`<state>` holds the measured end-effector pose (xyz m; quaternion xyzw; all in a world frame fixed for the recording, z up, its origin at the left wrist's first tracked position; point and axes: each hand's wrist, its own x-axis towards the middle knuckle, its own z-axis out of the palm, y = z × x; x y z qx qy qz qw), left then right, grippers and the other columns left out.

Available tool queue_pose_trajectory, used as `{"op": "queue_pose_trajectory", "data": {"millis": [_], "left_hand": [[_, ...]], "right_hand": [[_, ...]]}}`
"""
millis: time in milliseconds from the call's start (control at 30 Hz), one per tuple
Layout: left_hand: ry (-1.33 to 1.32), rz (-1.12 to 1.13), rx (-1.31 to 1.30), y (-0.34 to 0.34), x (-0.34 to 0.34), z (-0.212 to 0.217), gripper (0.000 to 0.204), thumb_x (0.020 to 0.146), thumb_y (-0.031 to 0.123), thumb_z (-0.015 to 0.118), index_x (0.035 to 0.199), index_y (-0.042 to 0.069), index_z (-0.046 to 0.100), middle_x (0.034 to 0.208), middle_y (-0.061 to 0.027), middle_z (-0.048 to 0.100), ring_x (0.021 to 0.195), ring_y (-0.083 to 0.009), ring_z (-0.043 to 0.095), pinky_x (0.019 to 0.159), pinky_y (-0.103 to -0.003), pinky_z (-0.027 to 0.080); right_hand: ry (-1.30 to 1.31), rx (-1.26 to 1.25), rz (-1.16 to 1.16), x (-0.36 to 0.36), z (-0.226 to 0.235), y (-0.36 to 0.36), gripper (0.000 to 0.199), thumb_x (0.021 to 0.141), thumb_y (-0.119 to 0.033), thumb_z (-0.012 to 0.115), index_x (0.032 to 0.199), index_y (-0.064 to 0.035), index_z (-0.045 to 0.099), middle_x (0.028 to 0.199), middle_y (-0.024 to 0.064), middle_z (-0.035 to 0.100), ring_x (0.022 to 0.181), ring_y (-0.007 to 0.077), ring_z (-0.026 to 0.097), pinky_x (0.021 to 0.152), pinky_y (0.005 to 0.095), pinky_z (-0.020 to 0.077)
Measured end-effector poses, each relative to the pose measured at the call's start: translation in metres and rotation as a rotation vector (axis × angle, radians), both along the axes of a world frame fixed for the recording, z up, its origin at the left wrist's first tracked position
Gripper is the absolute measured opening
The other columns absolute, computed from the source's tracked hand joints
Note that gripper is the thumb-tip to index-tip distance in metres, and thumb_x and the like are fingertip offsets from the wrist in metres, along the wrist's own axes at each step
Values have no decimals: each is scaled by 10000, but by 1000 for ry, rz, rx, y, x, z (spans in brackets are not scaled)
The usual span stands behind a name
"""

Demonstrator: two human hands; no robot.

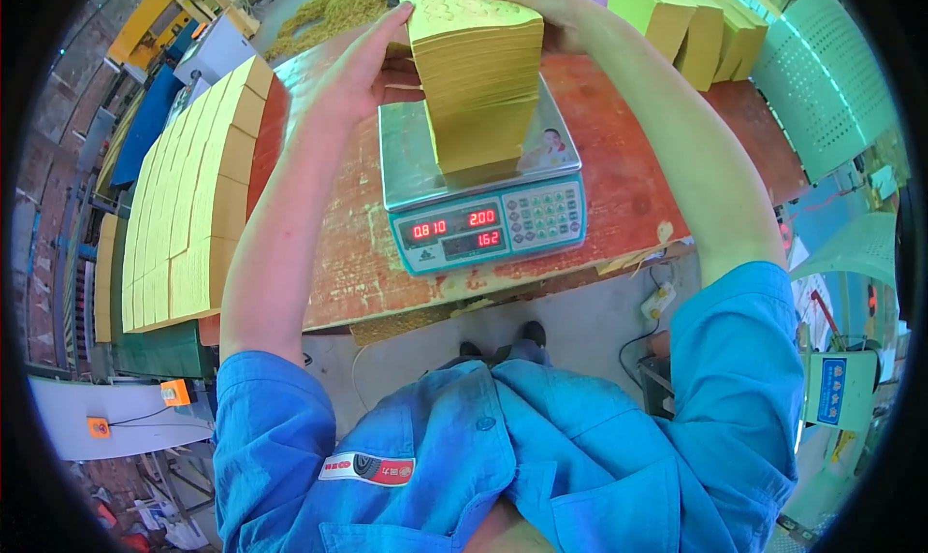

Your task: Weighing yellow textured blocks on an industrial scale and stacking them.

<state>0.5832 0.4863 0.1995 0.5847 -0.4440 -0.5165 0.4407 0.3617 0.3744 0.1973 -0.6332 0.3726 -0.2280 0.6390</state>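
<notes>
A tall stack of yellow paper sheets [480,89] stands on the metal pan of a teal digital scale [488,226], whose red display is lit. The top sheet has an embossed pattern, and the stack's layers are slightly uneven. My left hand [379,67] presses against the stack's left side, thumb near the top edge and fingers along the side. From the right, my right hand [556,14] grips the upper far corner, its thumb lying on the top sheet and its other fingers partly hidden behind the stack.
The scale sits on a worn red table [358,253]. Rows of yellow paper stacks [193,200] stand at the left, and more yellow stacks [667,21] at the far right beside a perforated green panel [822,79]. Loose yellow material [333,14] lies heaped on the floor beyond.
</notes>
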Motion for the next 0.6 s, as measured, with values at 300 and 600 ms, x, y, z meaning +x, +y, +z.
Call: {"op": "queue_pose_trajectory", "data": {"millis": [300, 600], "left_hand": [[-95, 102, -43, 12, -1, -22, 803, 787, 741, 560, 1341, 162, 509, 1171, -131, 557, 1059, -261, 540, 929, -445, 414], [63, 654, -405, 126, 72, -119, 502, 978, 334, 536, 1371, 32, 458, 1311, -146, 505, 1193, -248, 515, 985, -452, 443]], "right_hand": [[154, -8, -14, 1, -9, 6, 650, 861, -624, 583, 1179, -59, 616, 1141, 101, 649, 1019, 205, 631, 886, 340, 476], [-263, -11, -182, -67, -28, -34, 783, 920, -667, 419, 1419, -64, 407, 1381, 166, 503, 1209, 340, 505, 999, 544, 398]]}}
